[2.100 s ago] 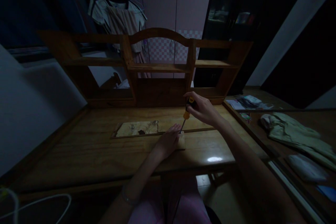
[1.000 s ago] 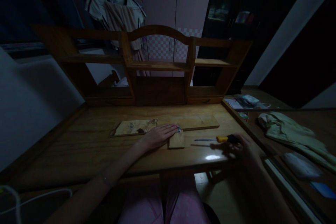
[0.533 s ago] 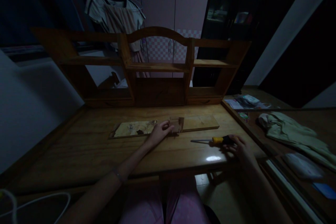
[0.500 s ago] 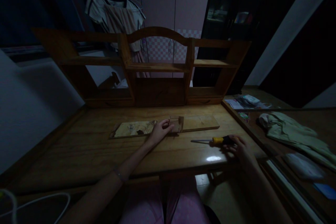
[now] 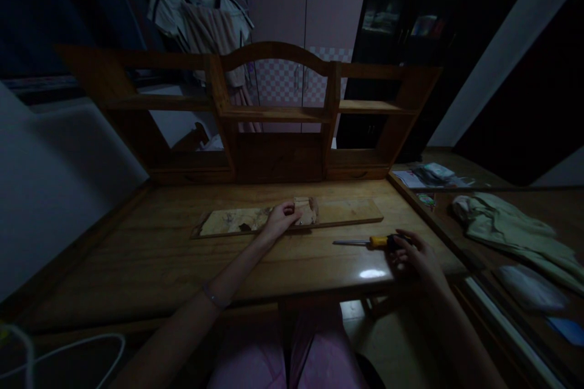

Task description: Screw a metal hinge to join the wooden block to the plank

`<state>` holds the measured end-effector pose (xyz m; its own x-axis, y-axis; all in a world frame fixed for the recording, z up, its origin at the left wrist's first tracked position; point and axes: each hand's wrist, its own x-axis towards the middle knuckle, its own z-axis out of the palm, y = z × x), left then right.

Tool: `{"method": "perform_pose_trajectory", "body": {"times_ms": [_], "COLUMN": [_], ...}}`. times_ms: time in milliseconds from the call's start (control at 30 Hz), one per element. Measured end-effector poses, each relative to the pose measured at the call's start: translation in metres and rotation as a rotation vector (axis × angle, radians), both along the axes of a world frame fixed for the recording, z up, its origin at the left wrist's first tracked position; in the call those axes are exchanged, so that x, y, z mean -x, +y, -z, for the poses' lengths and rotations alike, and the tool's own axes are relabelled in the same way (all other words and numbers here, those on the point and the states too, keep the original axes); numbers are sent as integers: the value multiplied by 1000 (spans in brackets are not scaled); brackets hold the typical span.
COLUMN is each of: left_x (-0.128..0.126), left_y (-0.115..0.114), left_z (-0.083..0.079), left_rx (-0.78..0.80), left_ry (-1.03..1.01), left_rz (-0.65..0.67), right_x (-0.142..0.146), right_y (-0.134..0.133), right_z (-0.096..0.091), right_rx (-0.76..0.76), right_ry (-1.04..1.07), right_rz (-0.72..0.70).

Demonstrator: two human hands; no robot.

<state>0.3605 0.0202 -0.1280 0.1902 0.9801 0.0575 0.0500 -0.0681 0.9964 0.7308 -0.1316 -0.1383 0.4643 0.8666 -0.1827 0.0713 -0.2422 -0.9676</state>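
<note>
A long, flat wooden board [image 5: 349,211] lies across the desk, its left part stained and peeling. Over its middle is a small pale piece with rough brown edges [image 5: 305,210]; its material is unclear. My left hand [image 5: 279,220] rests on the board, thumb and curled fingers closed at the left edge of this piece. To the right, a screwdriver [image 5: 378,242] with a yellow and black handle and metal shaft points left, low over the desktop. My right hand [image 5: 413,250] has its fingers loosely round the black end of the handle, partly hiding it.
A wooden shelf unit [image 5: 278,114] stands along the back of the desk [image 5: 182,267]. Beyond the raised right edge lie a light green cloth [image 5: 502,225] and a plastic bag [image 5: 531,287]. A white cable [image 5: 82,338] loops at lower left.
The small piece on the board looks paler and sits slightly higher in view. My right hand's fingers have spread a little on the handle. The screwdriver has barely moved.
</note>
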Motion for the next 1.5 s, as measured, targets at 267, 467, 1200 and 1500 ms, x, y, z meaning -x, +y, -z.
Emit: {"method": "perform_pose_trajectory", "body": {"times_ms": [267,467,1200,1500], "left_x": [23,45,10,-4], "left_y": [-27,-40,-18,-9], "left_z": [-20,-8,2,3], "left_rx": [-579,-1240,-283,-38], "left_ry": [401,938,225,-91], "left_rz": [75,381,160,50], "right_x": [6,1,5,1], "right_y": [-4,-2,-3,-4], "right_z": [-6,0,1,5], "right_rx": [2,2,-47,-41], "right_ry": [-24,-43,-72,-143], "right_rz": [4,10,5,-10]}}
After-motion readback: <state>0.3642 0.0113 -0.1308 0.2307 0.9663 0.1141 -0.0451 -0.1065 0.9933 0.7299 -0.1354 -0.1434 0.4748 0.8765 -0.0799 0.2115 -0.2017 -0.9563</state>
